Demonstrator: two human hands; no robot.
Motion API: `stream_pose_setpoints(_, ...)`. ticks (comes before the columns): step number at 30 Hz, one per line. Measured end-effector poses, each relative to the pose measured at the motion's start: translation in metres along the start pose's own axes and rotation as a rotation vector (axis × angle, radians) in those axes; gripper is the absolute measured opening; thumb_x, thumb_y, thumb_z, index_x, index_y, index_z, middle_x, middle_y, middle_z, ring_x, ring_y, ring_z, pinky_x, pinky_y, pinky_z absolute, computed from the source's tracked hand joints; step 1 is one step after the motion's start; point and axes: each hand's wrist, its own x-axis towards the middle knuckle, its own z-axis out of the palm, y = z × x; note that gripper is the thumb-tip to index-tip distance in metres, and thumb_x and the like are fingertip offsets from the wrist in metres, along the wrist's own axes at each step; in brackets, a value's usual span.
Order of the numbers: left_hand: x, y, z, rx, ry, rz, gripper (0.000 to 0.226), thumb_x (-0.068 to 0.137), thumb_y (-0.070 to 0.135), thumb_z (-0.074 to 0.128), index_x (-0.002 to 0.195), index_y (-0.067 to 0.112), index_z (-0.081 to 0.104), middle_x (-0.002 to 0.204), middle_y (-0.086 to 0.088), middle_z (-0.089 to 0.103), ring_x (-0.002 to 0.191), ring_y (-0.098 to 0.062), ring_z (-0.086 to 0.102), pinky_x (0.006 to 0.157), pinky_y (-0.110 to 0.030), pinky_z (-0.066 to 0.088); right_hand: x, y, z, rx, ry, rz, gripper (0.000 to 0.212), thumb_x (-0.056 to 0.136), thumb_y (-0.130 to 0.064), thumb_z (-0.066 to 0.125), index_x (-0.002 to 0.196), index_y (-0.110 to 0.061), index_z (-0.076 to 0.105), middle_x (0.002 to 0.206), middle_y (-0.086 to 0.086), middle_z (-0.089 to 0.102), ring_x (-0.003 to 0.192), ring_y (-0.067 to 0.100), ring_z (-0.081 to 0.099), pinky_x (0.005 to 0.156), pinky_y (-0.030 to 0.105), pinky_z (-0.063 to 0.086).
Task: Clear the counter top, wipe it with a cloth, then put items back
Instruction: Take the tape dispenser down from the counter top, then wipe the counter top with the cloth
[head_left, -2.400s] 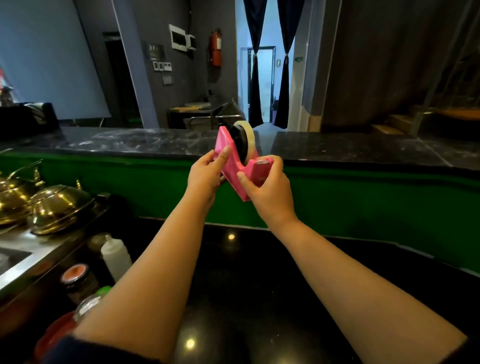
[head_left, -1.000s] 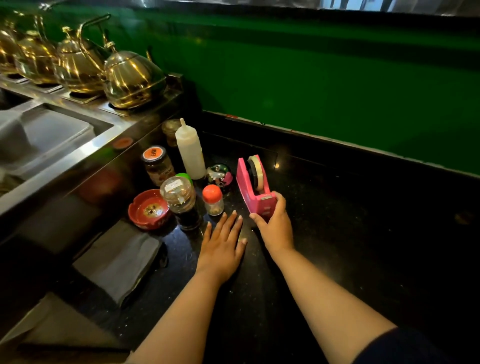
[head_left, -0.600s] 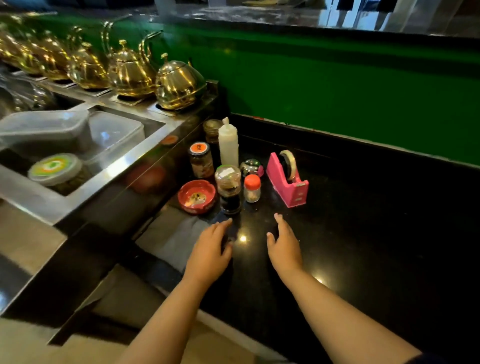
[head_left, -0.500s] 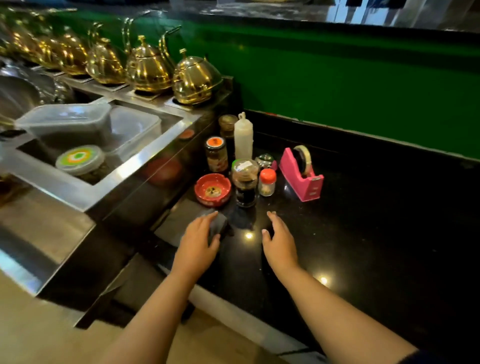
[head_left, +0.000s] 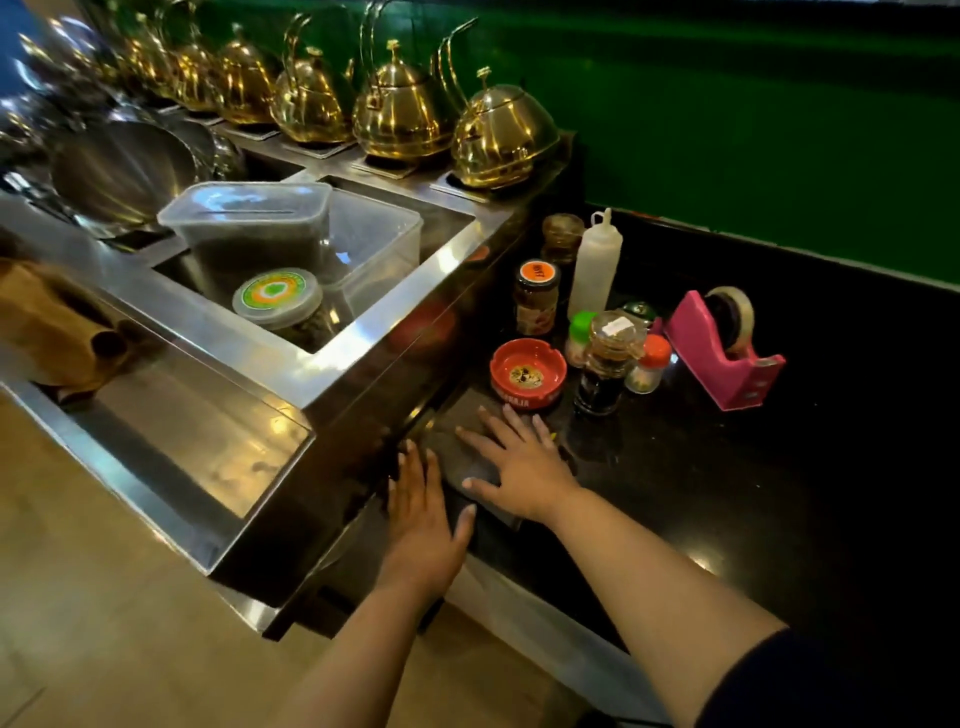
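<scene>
Head view
Right hand: the right hand (head_left: 524, 475) lies flat on the grey cloth (head_left: 467, 457), fingers straight and spread wide, pressing down on it, thumb pointing toward the left hand.
Left hand: the left hand (head_left: 423, 514) lies flat just beside the right one, fingers straight and close together, their tips at the cloth's left edge where it meets the dark front of the steel unit (head_left: 270, 364). Whether the palm touches the cloth I cannot tell.
Cloth: folded, dark grey, on the black counter top (head_left: 727, 493) near its front edge, mostly under the right palm.
Beyond the right fingertips: a red ashtray (head_left: 528, 370) sits just past them, near but apart from the cloth.
Right of the ashtray: a dark glass grinder (head_left: 605, 364) stands upright, with a small orange-capped shaker (head_left: 647, 366) beside it and a green-capped shaker (head_left: 581, 338) behind.
Farther back: an orange-lidded jar (head_left: 536, 297), a white squeeze bottle (head_left: 595, 262) and a brown jar (head_left: 562, 238), all upright against the steel unit.
Far right of the fingers: a pink tape dispenser (head_left: 722, 345) with its roll, well apart from both hands.
Left of the fingers: clear plastic tubs (head_left: 291, 234) and a round lidded container (head_left: 277, 296) in the steel well.
Back row: brass kettles (head_left: 405, 114) lined along the green wall (head_left: 753, 130).
</scene>
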Motion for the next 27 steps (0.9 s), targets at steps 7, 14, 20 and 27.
stream_pose_setpoints(7,0.002,-0.002,0.002,0.012,-0.05,0.008,0.08,0.091,0.059,0.017,0.141,0.024,-0.035,0.146,-0.002,-0.047,0.136,-0.019,-0.04,0.11,-0.033,-0.024,-0.011,-0.004,0.019,0.083,0.236,0.061,0.052,0.093,-0.055,0.035,0.144,-0.045,0.036,0.156,-0.011,0.029,0.146,0.018,0.021,0.115,0.042,0.013)
stream_pose_setpoints(14,0.004,0.007,-0.014,-0.027,-0.093,-0.008,0.087,0.097,0.045,0.041,0.143,0.027,-0.031,0.158,-0.007,-0.022,0.143,-0.024,-0.025,0.112,-0.036,-0.015,-0.04,0.003,0.017,0.229,0.277,0.11,0.039,0.096,-0.021,0.055,0.133,-0.034,0.056,0.141,-0.011,0.047,0.124,0.014,0.041,0.087,0.021,0.023)
stream_pose_setpoints(20,0.023,0.025,-0.047,-0.144,-0.106,0.011,0.079,0.092,0.033,0.056,0.154,0.023,0.007,0.156,-0.009,0.024,0.141,-0.026,0.029,0.111,-0.04,0.034,-0.062,0.011,-0.021,0.512,0.473,0.165,0.037,0.09,-0.006,0.061,0.122,-0.023,0.066,0.123,-0.002,0.058,0.113,0.014,0.049,0.098,0.013,0.034)
stream_pose_setpoints(27,0.062,0.086,-0.126,-0.09,0.059,0.293,0.043,0.091,0.025,0.056,0.133,0.023,0.053,0.13,-0.001,0.056,0.119,-0.017,0.053,0.098,-0.031,0.043,-0.066,0.018,-0.124,0.565,0.774,0.123,0.037,0.088,0.0,0.062,0.122,-0.014,0.067,0.124,0.003,0.061,0.118,0.017,0.052,0.106,0.028,0.038)
